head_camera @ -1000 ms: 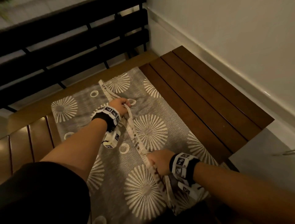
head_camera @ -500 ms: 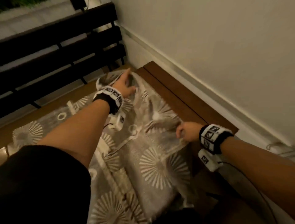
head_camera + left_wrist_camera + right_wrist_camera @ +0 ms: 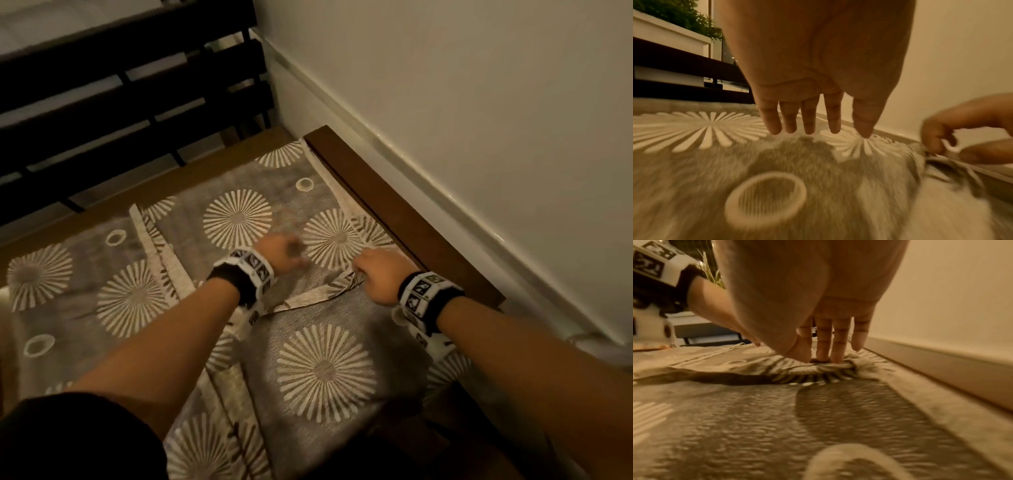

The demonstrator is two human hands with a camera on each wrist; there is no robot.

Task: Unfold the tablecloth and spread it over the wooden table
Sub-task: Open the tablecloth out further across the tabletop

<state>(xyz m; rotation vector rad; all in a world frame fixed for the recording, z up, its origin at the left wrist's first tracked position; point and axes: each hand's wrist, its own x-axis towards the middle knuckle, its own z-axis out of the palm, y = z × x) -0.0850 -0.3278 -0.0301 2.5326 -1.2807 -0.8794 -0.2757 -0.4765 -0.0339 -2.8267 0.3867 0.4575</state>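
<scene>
Nearest the camera: a black sleeve (image 3: pixel 78 438) at lower left and both bare forearms reaching forward, each with a marker-printed wristband (image 3: pixel 430 296).

Under the arms lies the tablecloth (image 3: pixel 325 373), grey with pale sunburst and ring motifs. It covers most of the wooden table (image 3: pixel 404 212). A pale hem strip (image 3: pixel 308 297) crosses the cloth between the wrists, where one layer sits on another. A second folded edge (image 3: pixel 156 240) runs diagonally at left.

Right hand (image 3: pixel 378 274): thumb and fingers pinch a bunched, turned-over edge of the tablecloth. In the right wrist view the fingertips (image 3: pixel 835 356) press down into the gathered fold, and the cloth arches up slightly to its left. The hand sits just beside the bare strip of table along the wall side.

Left hand (image 3: pixel 281 251): fingers straight and spread, holding nothing. The head view is blurred here. In the left wrist view the fingertips (image 3: pixel 774 128) are at or just above the cloth surface near a sunburst; I cannot tell whether they touch it.

Beyond the hands, the cloth lies flat toward the far corner, stopping short of the table's right edge. Behind stands a dark slatted railing (image 3: pixel 120 85), with a pale wall (image 3: pixel 479 102) on the right.
</scene>
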